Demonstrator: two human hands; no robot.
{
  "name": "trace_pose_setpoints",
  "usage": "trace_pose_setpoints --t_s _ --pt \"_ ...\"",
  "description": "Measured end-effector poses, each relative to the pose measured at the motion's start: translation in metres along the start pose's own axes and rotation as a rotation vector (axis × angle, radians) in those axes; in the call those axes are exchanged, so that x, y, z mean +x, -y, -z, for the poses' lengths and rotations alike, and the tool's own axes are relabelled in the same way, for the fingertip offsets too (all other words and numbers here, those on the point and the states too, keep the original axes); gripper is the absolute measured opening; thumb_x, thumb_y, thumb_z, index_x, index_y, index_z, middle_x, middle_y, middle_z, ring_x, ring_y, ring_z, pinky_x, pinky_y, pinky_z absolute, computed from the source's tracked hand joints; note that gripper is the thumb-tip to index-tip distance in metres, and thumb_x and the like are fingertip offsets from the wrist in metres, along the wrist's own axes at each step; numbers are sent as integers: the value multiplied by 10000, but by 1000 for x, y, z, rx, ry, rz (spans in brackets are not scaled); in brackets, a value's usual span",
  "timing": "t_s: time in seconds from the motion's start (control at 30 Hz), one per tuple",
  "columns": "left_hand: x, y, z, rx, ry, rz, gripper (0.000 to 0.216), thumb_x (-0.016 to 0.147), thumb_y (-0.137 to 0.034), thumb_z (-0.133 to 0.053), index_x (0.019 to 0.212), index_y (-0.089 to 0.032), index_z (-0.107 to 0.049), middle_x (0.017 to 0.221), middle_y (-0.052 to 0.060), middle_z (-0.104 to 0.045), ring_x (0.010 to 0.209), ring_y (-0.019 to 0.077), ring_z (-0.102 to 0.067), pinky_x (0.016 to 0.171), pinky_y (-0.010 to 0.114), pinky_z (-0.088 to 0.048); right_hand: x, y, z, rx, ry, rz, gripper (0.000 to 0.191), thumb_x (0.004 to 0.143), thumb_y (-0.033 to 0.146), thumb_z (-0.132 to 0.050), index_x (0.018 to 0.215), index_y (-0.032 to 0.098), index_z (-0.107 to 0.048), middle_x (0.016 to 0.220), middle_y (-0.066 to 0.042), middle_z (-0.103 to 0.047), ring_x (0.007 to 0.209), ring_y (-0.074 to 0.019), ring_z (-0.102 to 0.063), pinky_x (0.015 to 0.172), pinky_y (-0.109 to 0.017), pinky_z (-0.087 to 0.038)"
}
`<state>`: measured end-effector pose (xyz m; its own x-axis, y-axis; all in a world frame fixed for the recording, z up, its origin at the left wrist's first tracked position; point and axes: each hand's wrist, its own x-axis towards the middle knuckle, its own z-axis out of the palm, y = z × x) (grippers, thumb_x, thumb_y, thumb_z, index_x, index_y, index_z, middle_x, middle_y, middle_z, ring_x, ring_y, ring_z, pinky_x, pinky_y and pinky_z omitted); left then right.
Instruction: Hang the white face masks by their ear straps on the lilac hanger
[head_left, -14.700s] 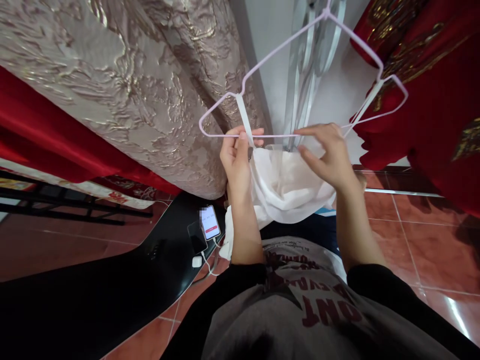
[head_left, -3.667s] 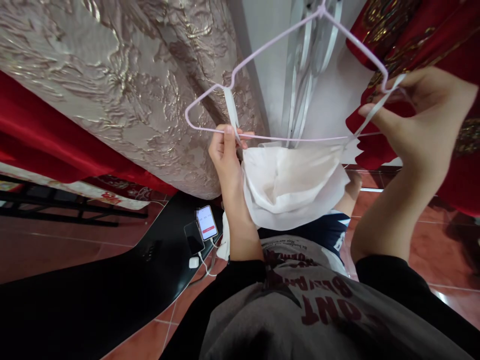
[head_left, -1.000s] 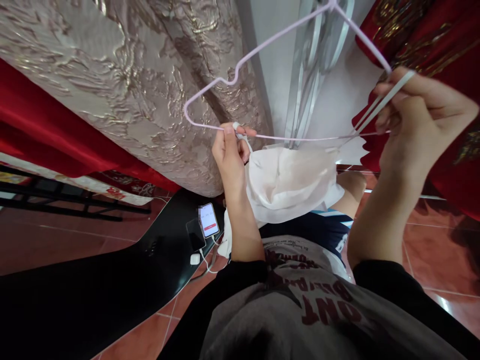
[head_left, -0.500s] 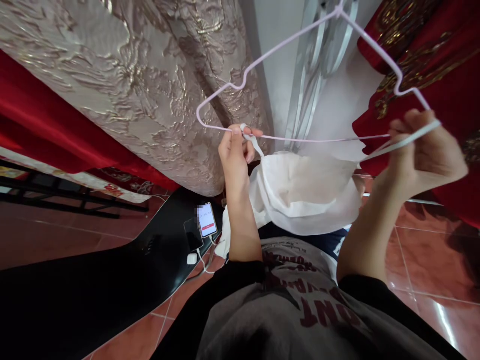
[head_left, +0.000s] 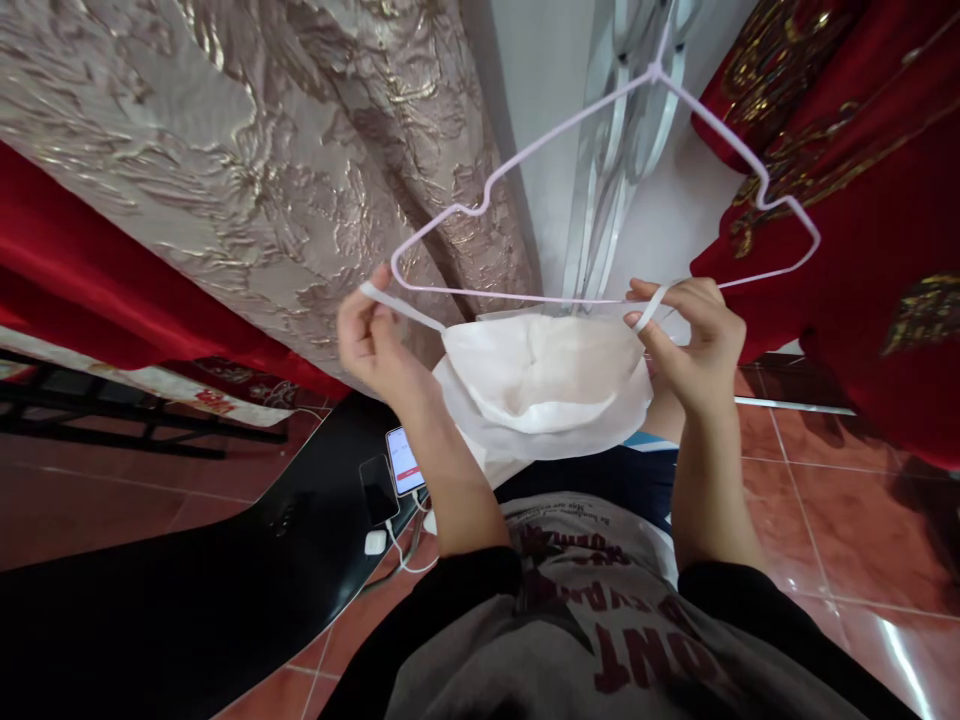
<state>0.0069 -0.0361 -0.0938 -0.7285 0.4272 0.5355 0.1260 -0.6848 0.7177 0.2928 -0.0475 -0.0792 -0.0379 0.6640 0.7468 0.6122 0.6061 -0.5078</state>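
A white garment with thin straps hangs bunched between my hands, just under the bottom bar of a pale lilac wire hanger. My left hand is closed, pinching the left strap out to the left. On the other side, my right hand pinches the right strap, looped over its fingers. Neither strap sits on the hanger now. The hanger's hook goes up out of the picture.
A beige and gold embroidered cloth hangs at the left, red and gold garments at the right. A phone with a charger cable lies on a black surface at lower left. Red floor tiles below.
Both straps have come off the hanger's shoulders. My left hand drew its strap out leftward; my right hand came down and inward from the hanger's right end. The garment now hangs from my hands.
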Motion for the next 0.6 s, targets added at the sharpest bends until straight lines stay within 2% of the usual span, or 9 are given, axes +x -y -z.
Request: trace_pose_setpoints --t_s 0.07,0.1,0.2,0.3,0.4,0.5,0.6 --pt "9 -3 2 -4 7 -96 339 940 -22 -643 917 -310 -822 1066 -62 -831 1144 194 -739 1067 387 -532 0 -1 1 -3 5 6 237 931 478 -723 1106 338 -800 957 0 -812 913 -225 -708 926 -475 -568" --pt "13 -6 1 -18 46 -118 297 949 -52 -690 923 -312 -832 1081 -62 -833 1171 200 -737 1110 401 -519 0 -1 1 -3 12 10 236 930 477 -723 1101 335 -801 959 -3 -811 911 -224 -706 915 -468 -568" --pt "24 -18 -7 -39 263 -99 153 965 -196 -787 1040 -309 -858 1154 -34 -829 1178 231 -739 1119 429 -524 0 2 -1 -8 22 24 240 932 475 -718 1087 313 -804 932 -9 -800 892 -214 -698 875 -438 -560" --pt "37 -31 -17 55 514 -86 163 993 -281 -772 1133 -291 -856 1169 -6 -819 1131 239 -718 1058 411 -534 -1 5 -5 -19 2 38 234 934 468 -718 1080 305 -803 881 -4 -774 867 -202 -686 852 -418 -547" --pt "50 -40 -31 154 686 -92 156 1028 -283 -720 1087 -263 -863 1070 8 -804 1024 207 -686 970 356 -531 -2 6 -7 -62 -2 32 233 941 480 -704 1076 315 -799 867 -3 -757 880 -208 -686 865 -428 -544" --pt "59 -42 -46 196 755 -35 155 1012 -144 -713 928 -206 -826 866 -6 -732 843 153 -629 833 276 -508 -3 4 -7 -81 -7 32 243 940 492 -702 1077 313 -795 870 -6 -751 896 -215 -682 877 -436 -544" --pt "62 -31 -52 212 711 -12 276 1016 -34 -655 786 -150 -751 724 -20 -655 711 115 -565 723 231 -456 -4 2 -4 -65 -1 57 232 938 484 -715 1078 314 -788 897 -4 -763 907 -214 -681 899 -444 -543"
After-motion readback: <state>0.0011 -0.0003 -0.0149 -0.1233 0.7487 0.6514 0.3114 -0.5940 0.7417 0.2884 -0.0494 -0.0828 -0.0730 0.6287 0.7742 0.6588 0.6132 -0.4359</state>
